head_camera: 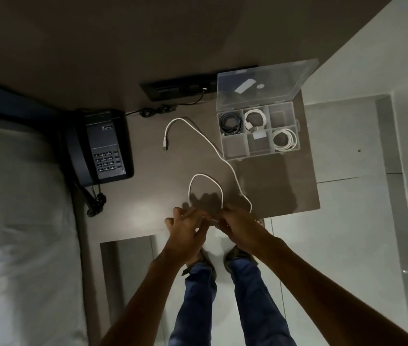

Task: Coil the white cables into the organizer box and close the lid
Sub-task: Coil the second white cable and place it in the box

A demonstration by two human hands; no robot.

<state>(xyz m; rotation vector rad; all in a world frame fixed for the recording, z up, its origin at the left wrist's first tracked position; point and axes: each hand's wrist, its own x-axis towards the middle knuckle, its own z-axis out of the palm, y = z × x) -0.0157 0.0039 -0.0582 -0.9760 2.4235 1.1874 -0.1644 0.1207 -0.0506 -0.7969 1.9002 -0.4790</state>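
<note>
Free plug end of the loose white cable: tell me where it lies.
The plug end lies on the dark table, mid-frame in the head view, between the telephone on its left and the organizer box on its right.

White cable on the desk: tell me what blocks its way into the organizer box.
Nothing visible. The lid stands open, bare desk lies between the white cable and the organizer box, with empty compartments.
</note>
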